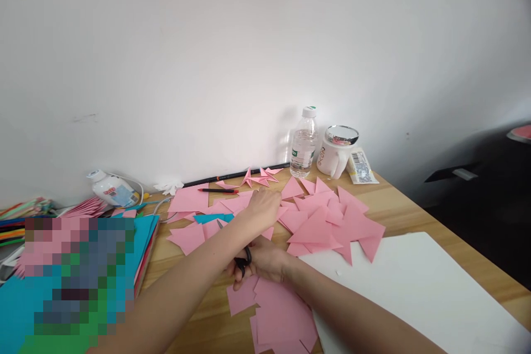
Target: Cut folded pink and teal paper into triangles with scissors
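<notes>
Cutting job looks partway: many pink triangles (327,221) already spread on bench (398,199) in front of water bottle (303,144), uncut pink sheets (277,315) left nearer the person. Right hand (259,263) clenched on black scissors (243,263), blades aimed up-left, long axis diagonal, well nearer than the bottle. Left hand (263,207) flat, released, resting on triangles.

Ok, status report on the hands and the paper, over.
Left hand flat on pink paper pieces. Right hand shut on black scissors. Nothing blocking.
</notes>
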Motion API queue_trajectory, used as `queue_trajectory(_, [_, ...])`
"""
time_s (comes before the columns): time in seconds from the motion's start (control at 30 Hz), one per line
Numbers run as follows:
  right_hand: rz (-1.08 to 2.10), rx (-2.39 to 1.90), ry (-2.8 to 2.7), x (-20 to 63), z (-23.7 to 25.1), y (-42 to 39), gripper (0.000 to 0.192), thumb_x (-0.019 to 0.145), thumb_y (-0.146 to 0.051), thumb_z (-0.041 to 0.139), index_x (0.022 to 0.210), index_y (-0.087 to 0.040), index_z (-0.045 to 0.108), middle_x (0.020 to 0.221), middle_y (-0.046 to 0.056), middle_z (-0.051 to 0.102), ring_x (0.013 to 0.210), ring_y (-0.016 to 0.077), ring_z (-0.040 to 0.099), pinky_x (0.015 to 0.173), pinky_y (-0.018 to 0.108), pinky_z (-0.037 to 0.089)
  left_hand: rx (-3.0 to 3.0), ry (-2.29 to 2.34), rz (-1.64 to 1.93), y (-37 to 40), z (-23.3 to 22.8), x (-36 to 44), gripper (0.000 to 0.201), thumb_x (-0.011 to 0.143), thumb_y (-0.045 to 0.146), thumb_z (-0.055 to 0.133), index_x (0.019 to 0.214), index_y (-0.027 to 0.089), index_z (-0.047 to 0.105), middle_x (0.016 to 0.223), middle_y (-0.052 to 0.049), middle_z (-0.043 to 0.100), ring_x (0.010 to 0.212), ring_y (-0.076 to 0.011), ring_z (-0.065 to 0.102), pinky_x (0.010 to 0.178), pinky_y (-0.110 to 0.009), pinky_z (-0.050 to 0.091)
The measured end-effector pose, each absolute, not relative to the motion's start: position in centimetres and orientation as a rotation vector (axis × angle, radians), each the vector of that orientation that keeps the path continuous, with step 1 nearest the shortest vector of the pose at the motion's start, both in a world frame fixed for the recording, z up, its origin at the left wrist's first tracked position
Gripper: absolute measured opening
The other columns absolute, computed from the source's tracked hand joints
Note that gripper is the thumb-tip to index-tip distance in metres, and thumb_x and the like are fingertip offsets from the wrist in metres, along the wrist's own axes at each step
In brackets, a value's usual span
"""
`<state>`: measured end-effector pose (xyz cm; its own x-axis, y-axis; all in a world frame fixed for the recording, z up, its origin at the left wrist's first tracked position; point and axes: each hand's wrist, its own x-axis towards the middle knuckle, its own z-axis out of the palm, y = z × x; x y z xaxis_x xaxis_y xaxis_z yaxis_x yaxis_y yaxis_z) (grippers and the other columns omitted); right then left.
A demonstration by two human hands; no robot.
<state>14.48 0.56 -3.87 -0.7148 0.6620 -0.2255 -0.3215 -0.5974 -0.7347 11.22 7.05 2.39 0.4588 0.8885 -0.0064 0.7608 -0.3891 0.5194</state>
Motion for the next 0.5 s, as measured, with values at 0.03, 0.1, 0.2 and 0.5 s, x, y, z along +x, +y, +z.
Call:
queue_trajectory(0.03, [2.293,-0.658,-0.920,14.5,-3.9,0.6,0.023,0.064,-0.028,0.071,0.072,-0.010,0.058,0.054,0.000,0.060,0.041,0.0079,0.053,0.045,0.025,0.051,2.271,1.383,0.374,7.0,2.2,11.2,0.019,0.049,0.002,0.061,0.052,0.017,0.050,0.064,-0.008,0.061,0.078,-0.0272,0.056,0.069,-0.034,0.038])
queue_trajectory(0.1, [2.287,-0.653,-0.919,14.4,-4.0,0.6,0.024,0.064,-0.028,0.071,0.073,-0.010,0.058,0.055,0.000,0.060,0.043,0.0080,0.054,0.047,0.027,0.052,2.281,1.384,0.405,6.8,2.0,11.2,0.019,0.050,0.002,0.060,0.051,0.018,0.049,0.063,-0.007,0.060,0.076,-0.0270,0.056,0.068,-0.034,0.038])
queue_trajectory(0.2, [2.282,-0.634,-0.925,14.6,-4.0,0.5,0.028,0.063,-0.031,0.072,0.074,-0.010,0.058,0.056,0.001,0.060,0.045,0.0088,0.055,0.050,0.029,0.053,2.262,1.360,0.518,6.4,2.5,11.2,0.019,0.054,0.006,0.061,0.047,0.018,0.049,0.055,-0.004,0.057,0.067,-0.0234,0.057,0.062,-0.031,0.039])
queue_trajectory(0.5, [2.135,-0.526,-0.878,14.8,-3.2,0.4,0.043,0.055,-0.028,0.079,0.087,-0.013,0.054,0.060,-0.001,0.063,0.048,0.0096,0.059,0.057,0.029,0.052,1.579,1.166,1.605,4.7,9.2,4.7,0.015,0.072,0.033,0.057,0.073,0.020,0.050,0.047,0.007,0.051,0.034,-0.0085,0.046,0.037,-0.019,0.036])
